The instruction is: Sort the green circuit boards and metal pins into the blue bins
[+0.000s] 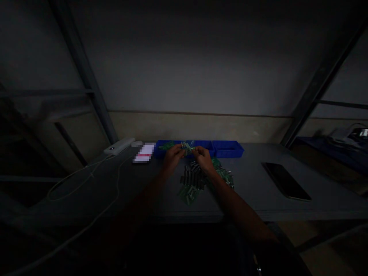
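Observation:
Between my two hands is a small clear plastic bag (pixel 188 147) with several slim light-coloured parts in it. My left hand (pixel 173 155) pinches its left side, and my right hand (pixel 202 156) pinches the right side. The bag is held up in front of the blue bins. On the table below, dark metal cylindrical pieces (pixel 192 177) lie in a cluster. A greenish bag of small parts (pixel 189 194) lies nearest the front edge. More green bags with pale parts (pixel 225 175) are piled beside my right forearm, which partly hides them.
Blue bins (pixel 228 149) stand in a row at the back; the left one holds green bags (pixel 166 145). A lit phone (pixel 144 153) and a white power strip (pixel 120 146) with cables are at left. A dark tablet (pixel 286 181) lies at right. Metal posts (pixel 313 88) frame the table.

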A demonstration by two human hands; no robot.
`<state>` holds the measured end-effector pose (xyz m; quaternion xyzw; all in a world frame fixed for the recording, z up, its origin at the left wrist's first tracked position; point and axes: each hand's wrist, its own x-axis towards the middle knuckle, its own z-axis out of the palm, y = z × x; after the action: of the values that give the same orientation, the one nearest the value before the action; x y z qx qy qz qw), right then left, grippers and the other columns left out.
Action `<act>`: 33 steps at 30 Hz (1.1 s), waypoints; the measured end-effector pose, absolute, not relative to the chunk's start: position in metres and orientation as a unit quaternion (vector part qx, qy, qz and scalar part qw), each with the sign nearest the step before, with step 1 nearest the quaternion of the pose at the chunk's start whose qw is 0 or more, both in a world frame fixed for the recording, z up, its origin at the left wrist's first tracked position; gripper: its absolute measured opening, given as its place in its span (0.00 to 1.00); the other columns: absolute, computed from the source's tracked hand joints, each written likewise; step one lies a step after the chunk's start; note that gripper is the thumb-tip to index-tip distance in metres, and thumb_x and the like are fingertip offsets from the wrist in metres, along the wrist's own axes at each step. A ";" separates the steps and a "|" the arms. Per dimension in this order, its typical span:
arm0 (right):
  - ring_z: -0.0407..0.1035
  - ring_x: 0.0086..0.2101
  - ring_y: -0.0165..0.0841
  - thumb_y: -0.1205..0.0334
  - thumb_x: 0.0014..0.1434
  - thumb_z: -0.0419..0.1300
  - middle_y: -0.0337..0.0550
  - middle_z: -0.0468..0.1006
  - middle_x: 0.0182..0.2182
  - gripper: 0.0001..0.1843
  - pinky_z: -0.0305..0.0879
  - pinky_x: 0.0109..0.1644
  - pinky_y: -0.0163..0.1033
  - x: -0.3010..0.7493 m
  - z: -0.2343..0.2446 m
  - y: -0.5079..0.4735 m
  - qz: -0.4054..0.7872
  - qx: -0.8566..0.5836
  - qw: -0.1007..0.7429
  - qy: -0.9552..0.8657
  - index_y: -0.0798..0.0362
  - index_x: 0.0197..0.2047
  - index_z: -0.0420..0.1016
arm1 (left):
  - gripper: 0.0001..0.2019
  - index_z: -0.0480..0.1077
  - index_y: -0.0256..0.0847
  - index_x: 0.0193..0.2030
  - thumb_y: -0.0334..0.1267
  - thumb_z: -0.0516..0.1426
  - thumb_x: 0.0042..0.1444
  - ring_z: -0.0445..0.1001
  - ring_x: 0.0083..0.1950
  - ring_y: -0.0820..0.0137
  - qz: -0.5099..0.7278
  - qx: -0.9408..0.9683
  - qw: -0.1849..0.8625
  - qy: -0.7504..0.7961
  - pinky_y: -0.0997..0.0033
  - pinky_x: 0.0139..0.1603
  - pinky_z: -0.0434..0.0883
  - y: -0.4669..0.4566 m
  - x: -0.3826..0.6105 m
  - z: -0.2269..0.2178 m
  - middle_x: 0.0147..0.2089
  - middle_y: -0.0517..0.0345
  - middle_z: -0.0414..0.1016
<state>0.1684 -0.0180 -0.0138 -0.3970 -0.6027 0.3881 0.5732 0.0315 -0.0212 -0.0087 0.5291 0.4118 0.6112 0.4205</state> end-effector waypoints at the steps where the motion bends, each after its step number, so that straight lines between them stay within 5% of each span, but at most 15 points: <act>1: 0.51 0.21 0.27 0.53 0.46 0.54 0.33 0.56 0.18 0.12 0.48 0.25 0.33 0.168 -0.013 -0.018 0.390 -0.395 0.572 -0.604 0.51 0.21 0.60 | 0.18 0.70 0.37 0.38 0.41 0.63 0.39 0.73 0.30 0.70 0.609 0.531 0.422 0.412 0.73 0.32 0.67 -0.022 0.031 -0.008 0.28 0.59 0.75; 6: 0.53 0.22 0.27 0.50 0.49 0.53 0.34 0.58 0.18 0.14 0.49 0.25 0.33 0.169 -0.012 -0.020 0.378 -0.392 0.566 -0.619 0.52 0.21 0.61 | 0.18 0.68 0.37 0.40 0.39 0.62 0.40 0.72 0.29 0.71 0.594 0.531 0.439 0.415 0.73 0.31 0.67 -0.023 0.030 -0.006 0.26 0.60 0.73; 9: 0.53 0.23 0.27 0.49 0.50 0.52 0.33 0.58 0.18 0.15 0.50 0.26 0.32 0.170 -0.013 -0.019 0.363 -0.396 0.556 -0.634 0.52 0.22 0.61 | 0.23 0.64 0.37 0.49 0.37 0.60 0.45 0.72 0.30 0.70 0.580 0.555 0.416 0.426 0.72 0.32 0.68 -0.022 0.030 -0.009 0.27 0.61 0.72; 13: 0.55 0.23 0.27 0.49 0.50 0.52 0.33 0.61 0.18 0.16 0.51 0.27 0.33 0.171 -0.014 -0.016 0.344 -0.407 0.556 -0.637 0.53 0.22 0.63 | 0.27 0.60 0.41 0.55 0.33 0.59 0.46 0.72 0.40 0.68 0.593 0.641 0.184 0.451 0.67 0.43 0.69 -0.027 0.032 -0.012 0.43 0.53 0.71; 17: 0.57 0.23 0.27 0.49 0.49 0.53 0.34 0.63 0.19 0.16 0.53 0.28 0.33 0.170 -0.014 -0.016 0.343 -0.409 0.563 -0.631 0.53 0.22 0.65 | 0.13 0.70 0.42 0.44 0.33 0.58 0.49 0.65 0.54 0.61 0.527 0.740 0.038 0.417 0.61 0.58 0.61 -0.034 0.034 -0.007 0.50 0.50 0.68; 26: 0.61 0.26 0.29 0.56 0.51 0.52 0.36 0.69 0.20 0.13 0.56 0.31 0.33 0.171 -0.017 -0.016 0.301 -0.407 0.502 -0.702 0.54 0.23 0.69 | 0.06 0.74 0.43 0.33 0.32 0.59 0.47 0.73 0.40 0.62 0.490 0.728 0.146 0.456 0.62 0.48 0.67 -0.026 0.029 -0.006 0.37 0.53 0.76; 33: 0.63 0.26 0.31 0.62 0.52 0.50 0.40 0.70 0.21 0.12 0.55 0.32 0.35 0.170 -0.019 -0.017 0.234 -0.427 0.476 -0.732 0.54 0.22 0.69 | 0.08 0.76 0.41 0.33 0.31 0.55 0.50 0.74 0.37 0.61 0.455 0.761 0.109 0.450 0.62 0.42 0.68 -0.023 0.028 -0.009 0.34 0.50 0.77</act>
<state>0.1701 -0.0170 -0.0189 -0.4268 -0.7324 0.2339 0.4762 0.0283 -0.0234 -0.0089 0.7607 0.4500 0.4550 0.1088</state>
